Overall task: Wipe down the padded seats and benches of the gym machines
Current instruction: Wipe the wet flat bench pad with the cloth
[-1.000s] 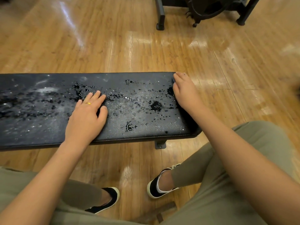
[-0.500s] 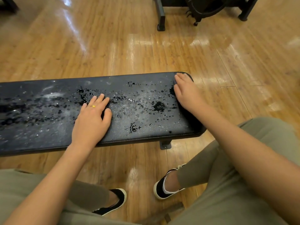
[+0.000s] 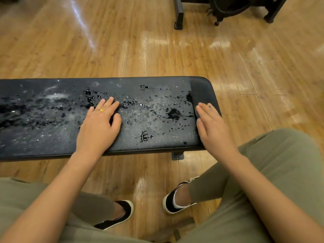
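Most of the view is wooden floor [image 3: 122,50], glossy, with a dark machine frame [image 3: 178,13] standing at the far edge. Bench pad [image 3: 43,137]: black, padded, long axis running left to right across the view, its right end rounded and in sight, its left end out of frame. Person crouches on the near side, knees in olive trousers [image 3: 280,172], dark shoes [image 3: 175,202] under the pad's near edge. Droplets [image 3: 172,114] bead over the greater part of the pad surface; a narrow strip [image 3: 201,90] at the right end reads matt and dry, so wiping is judged barely begun. Left hand [image 3: 100,127]: grip spread, palm flat on the wet middle of the pad, holding nothing, apparently bracing. Right hand [image 3: 212,127]: grip pressed together, fingers straight, flat on the pad at the boundary of the dry strip; something dark shows at its fingertips, cannot tell if it is a cloth. Key relation: the unwiped surface lies to the left of the right hand, along the long axis; the next pass is judged to fall to the right hand, working leftward toward the left hand. Ring [image 3: 101,110] on the left hand, gold.
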A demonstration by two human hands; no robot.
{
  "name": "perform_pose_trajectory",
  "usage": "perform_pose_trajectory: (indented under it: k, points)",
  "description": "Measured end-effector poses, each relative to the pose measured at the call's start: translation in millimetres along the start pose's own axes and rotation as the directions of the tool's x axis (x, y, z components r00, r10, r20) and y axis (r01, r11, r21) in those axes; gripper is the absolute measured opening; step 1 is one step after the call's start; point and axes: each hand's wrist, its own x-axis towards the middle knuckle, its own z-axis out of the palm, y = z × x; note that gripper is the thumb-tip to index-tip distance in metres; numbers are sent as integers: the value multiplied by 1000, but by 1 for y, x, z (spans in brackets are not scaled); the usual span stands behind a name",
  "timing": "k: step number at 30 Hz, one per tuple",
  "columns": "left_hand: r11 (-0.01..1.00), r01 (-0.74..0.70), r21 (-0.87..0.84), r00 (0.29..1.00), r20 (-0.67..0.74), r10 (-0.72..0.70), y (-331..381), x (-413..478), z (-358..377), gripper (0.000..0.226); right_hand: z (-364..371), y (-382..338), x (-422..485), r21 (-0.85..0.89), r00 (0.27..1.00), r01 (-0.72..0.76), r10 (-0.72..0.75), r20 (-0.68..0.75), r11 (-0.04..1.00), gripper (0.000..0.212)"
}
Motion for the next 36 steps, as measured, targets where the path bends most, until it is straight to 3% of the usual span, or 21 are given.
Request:
perform_pose_trajectory:
  k: [8, 15, 18, 23, 27, 30, 34, 36]
  points:
    - [1000, -5, -5, 1000, 13, 5, 0, 0, 0, 46, 9, 11, 97, -7, 998, 19, -18, 63, 1000, 41]
    - [1000, -14, 10, 1000, 8, 14, -1, 1, 1, 45, 4, -7, -29, -7, 999, 52, -52, 6, 999, 43]
    - [1000, -7, 6, 1000, 5, 7, -1, 1, 2, 45, 7, -3, -35, -5, 998, 61, -61, -7, 998, 43]
    - [1000, 8, -4, 1000, 2, -7, 1, 0, 1, 44, 3, -2, 39, -29, 998, 47, -46, 41, 998, 41]
    - [1000, 3, -4, 1000, 4, -3, 1, 0, 0, 44, 6, -4, 120, -58, 998, 1, 2, 59, 998, 26]
    - [1000, 6, -2, 1000, 6, -6, 1, 0, 0, 45, 5, -8, 150, -40, 998, -9, 11, 67, 999, 29]
    - [1000, -2, -1, 1000, -1, 2, 1, 0, 0, 44, 2, -7, 115, -30, 999, 24, -23, 36, 999, 23]
    - [1000, -8, 6, 1000, -4, 8, 1, 1, 1, 44, 1, -8, 80, -21, 999, 11, -11, 39, 1000, 36]
